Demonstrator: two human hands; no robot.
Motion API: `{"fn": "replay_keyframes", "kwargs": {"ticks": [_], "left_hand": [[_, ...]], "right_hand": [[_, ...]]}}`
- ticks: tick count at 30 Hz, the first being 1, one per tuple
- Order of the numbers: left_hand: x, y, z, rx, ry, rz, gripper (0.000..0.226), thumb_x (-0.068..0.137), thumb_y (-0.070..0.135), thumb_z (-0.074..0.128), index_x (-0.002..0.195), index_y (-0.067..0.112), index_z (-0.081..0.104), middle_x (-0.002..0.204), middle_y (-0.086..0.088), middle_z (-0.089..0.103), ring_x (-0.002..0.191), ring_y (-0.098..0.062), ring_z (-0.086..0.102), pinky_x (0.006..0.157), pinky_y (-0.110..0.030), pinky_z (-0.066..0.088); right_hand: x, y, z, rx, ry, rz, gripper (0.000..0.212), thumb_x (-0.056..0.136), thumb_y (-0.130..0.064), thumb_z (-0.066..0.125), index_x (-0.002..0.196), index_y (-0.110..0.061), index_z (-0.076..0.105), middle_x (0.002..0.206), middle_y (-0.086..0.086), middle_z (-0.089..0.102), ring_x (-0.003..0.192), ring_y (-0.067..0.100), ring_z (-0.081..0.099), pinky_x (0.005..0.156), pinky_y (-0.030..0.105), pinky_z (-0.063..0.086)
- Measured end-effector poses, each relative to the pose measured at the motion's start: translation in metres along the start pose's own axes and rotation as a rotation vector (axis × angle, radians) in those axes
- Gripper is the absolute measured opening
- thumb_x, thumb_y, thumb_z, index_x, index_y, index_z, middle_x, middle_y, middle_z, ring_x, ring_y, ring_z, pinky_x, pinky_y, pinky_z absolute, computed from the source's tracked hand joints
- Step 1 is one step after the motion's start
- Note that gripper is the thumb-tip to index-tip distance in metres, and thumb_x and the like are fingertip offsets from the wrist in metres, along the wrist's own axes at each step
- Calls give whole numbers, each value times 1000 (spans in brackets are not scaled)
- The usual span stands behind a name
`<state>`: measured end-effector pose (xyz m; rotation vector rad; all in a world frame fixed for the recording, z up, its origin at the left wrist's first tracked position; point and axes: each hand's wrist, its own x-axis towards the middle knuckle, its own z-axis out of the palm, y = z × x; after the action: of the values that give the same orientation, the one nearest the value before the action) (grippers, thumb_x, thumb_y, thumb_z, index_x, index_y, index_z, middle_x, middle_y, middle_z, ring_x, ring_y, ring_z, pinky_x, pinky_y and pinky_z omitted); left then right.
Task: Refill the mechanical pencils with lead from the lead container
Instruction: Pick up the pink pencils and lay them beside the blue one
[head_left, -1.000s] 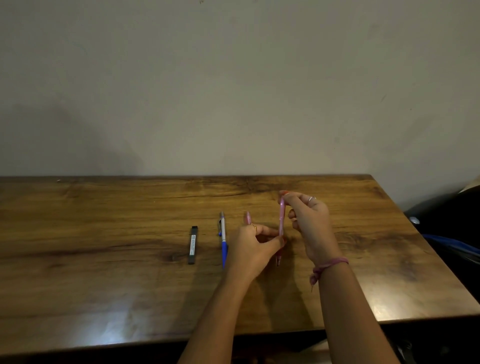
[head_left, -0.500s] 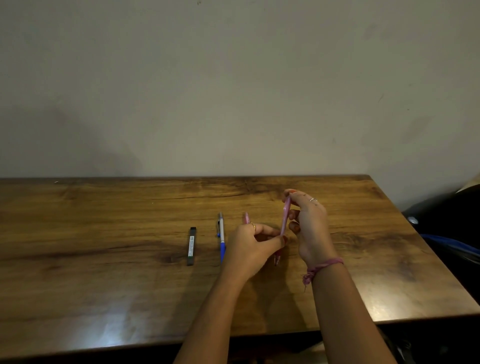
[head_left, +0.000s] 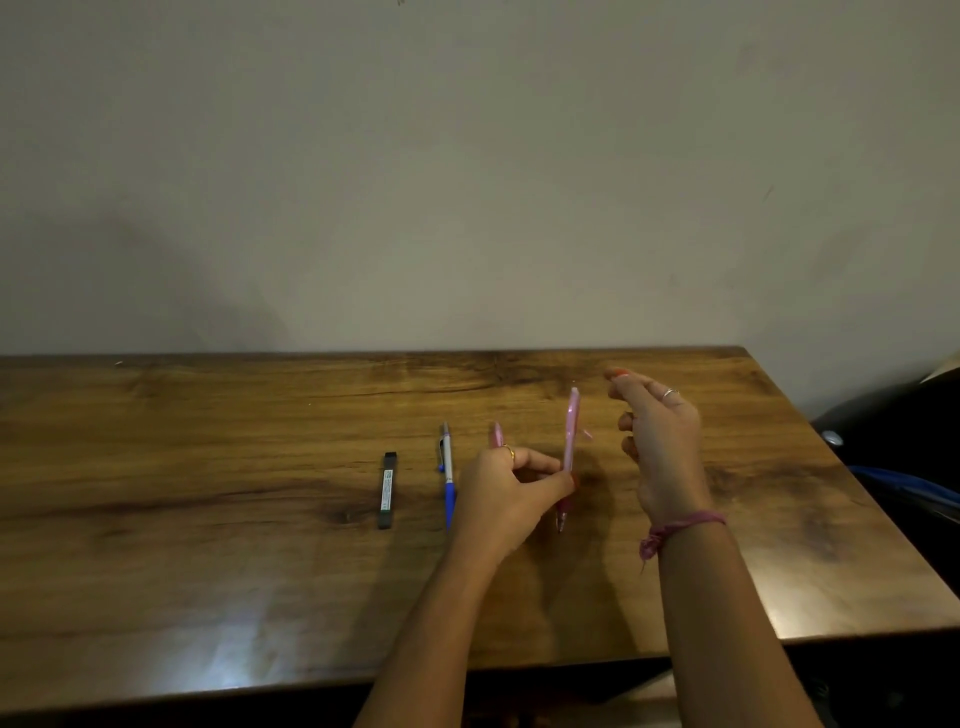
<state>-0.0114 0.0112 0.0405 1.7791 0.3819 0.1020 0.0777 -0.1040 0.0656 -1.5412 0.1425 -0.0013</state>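
three pencils (head_left: 570, 447) (head_left: 448, 473) (head_left: 496, 434), one lead container (head_left: 388, 489), two hands (head_left: 511, 486) (head_left: 662, 441)

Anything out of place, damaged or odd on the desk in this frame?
Nothing damaged or spilled. One oddity: a small pink piece blurs beside the upright pink pencil that the left hand holds, near the right hand; possibly its cap, too blurred to confirm.

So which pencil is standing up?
The pink pencil pinched by the left hand. The blue pencil lies flat on the table.

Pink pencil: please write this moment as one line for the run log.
left hand: pinches pink pencil, near upright | right hand: off pencil, contents unclear | lead container, blue pencil: on table
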Motion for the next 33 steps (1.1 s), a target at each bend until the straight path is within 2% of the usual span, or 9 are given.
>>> {"fn": "replay_keyframes", "kwargs": {"ticks": [3,7,11,17,22,24,28,31,33], "left_hand": [[1,-2,1,14,32,-8,10,80,25,75,87,29,68,78,11,68,65,9,63,51,-7,45],[1,-5,5,53,49,6,11,80,27,75,90,25,70,78,12,68,68,4,65,56,-9,49],[1,-6,8,72,62,14,11,79,28,76,88,27,70,74,14,67,67,11,62,53,-6,46],[3,-3,8,61,70,-4,12,78,28,76,86,29,68,76,14,67,66,8,63,55,-8,48],[2,1,8,29,54,8,11,79,27,75,84,31,65,75,14,65,66,16,59,49,-3,43],[1,1,7,5,58,15,14,80,27,75,81,35,63,75,15,64,66,17,59,49,-2,42],[2,2,5,-17,93,50,12,78,29,75,87,30,67,81,14,68,73,2,66,64,-14,54],[2,2,6,-7,89,65,12,78,34,75,86,32,66,76,16,67,71,5,64,57,-10,49],[2,3,7,0,77,67,11,79,34,74,81,34,64,74,16,67,69,8,64,56,-9,48]], "right_hand": [[6,10,-13,-299,10,-59,4,89,-25,67,90,-22,69,84,-7,65,79,5,56,65,24,45],[11,21,-19,-782,-45,-59,5,87,-29,70,88,-24,69,77,-7,63,74,6,56,57,22,42],[9,22,-15,-961,-63,20,9,87,-31,71,92,-23,72,82,-4,66,77,10,57,57,23,40],[10,19,-19,-879,-59,-4,14,89,-29,69,98,-20,71,83,-4,64,76,7,56,58,22,40],[8,5,-21,-494,-25,-69,17,89,-27,68,100,-14,70,83,-2,66,79,9,59,60,22,42],[3,-1,-19,-407,-115,10,19,88,-33,69,96,-16,69,88,-1,69,82,12,60,61,24,43],[-7,-5,-17,-358,-373,159,26,78,-38,76,92,-17,72,86,1,73,80,15,66,64,26,52],[-11,-5,-14,-369,-478,169,24,75,-33,80,91,-16,73,78,-2,74,71,10,65,57,20,52],[-10,-3,-12,-359,-472,174,21,75,-27,81,89,-14,73,76,-2,74,68,8,66,55,18,51]]}}
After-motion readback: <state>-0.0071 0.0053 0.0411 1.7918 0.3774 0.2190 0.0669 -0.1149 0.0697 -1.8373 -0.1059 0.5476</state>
